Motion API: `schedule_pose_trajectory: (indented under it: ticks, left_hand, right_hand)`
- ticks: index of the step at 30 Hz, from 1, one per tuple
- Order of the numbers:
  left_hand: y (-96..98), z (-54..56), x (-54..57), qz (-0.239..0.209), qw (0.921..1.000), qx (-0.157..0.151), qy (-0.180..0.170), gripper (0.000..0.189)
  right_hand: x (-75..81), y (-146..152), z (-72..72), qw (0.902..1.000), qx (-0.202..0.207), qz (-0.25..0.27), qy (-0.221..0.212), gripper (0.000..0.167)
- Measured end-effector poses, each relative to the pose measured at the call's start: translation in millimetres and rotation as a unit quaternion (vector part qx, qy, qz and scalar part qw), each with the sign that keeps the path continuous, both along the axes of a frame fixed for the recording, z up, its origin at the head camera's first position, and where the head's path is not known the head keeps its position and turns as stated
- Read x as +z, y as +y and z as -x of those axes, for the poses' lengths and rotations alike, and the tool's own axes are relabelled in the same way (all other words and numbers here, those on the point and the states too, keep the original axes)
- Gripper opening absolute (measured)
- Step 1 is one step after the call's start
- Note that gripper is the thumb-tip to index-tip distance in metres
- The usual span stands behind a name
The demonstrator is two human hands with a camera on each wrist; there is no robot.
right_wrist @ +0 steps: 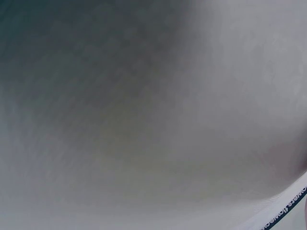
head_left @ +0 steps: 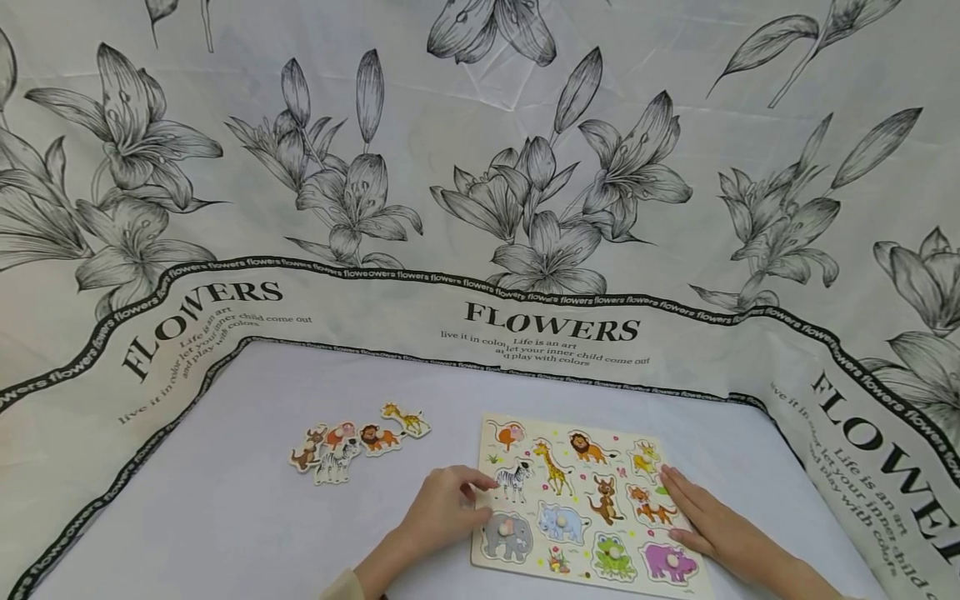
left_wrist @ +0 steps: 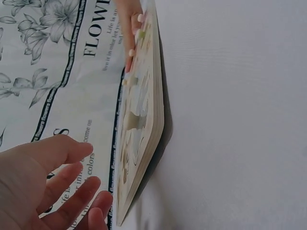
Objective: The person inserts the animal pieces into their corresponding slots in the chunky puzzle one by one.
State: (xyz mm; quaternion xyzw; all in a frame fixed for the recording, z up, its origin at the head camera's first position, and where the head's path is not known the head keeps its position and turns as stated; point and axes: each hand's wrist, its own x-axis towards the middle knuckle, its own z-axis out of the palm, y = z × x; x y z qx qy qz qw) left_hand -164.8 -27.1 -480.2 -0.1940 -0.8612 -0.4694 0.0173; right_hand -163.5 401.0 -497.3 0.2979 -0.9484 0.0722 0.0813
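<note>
A wooden animal puzzle board [head_left: 577, 533] lies on the white cloth. Knobbed pieces sit in its lower part, among them a grey elephant [head_left: 506, 537], a green frog [head_left: 615, 557] and a purple hippo [head_left: 670, 562]. My left hand [head_left: 448, 504] is over the board's left edge, by the printed zebra [head_left: 513, 479]. In the left wrist view its fingers [left_wrist: 72, 201] are loosely bent, with nothing between them. Along the board's right edge rests my right hand [head_left: 708, 521], fingers straight and touching the board near the tiger piece [head_left: 651, 505].
Left of the board, loose animal pieces lie bunched together: a kangaroo [head_left: 306, 452], a monkey [head_left: 342, 434], a zebra [head_left: 335, 463], a lion [head_left: 379, 439] and a giraffe [head_left: 406, 419]. Some overlap. A flower-printed cloth [head_left: 390, 321] rises behind. The right wrist view is mostly blurred grey.
</note>
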Motion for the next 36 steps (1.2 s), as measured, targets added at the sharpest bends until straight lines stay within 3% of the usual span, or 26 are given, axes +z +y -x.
schedule_pose_trajectory:
  ticks: [7,18,36]
  left_hand:
    - [-6.5,2.4,2.2,-0.021,0.9998,0.006,-0.003,0.029]
    - [-26.8,7.1,2.6,-0.016,0.9997,0.015,0.015,0.031]
    - [-82.4,14.2,2.5,-0.028,0.9994,0.011,0.014,0.037]
  right_hand:
    - [-0.4,0,-0.8,1.0,-0.003,0.003,-0.006,0.072]
    - [-0.1,0,-1.2,1.0,0.0,0.005,-0.006,0.072]
    - [0.3,0,0.0,0.9999,0.007,0.004,0.01,0.072]
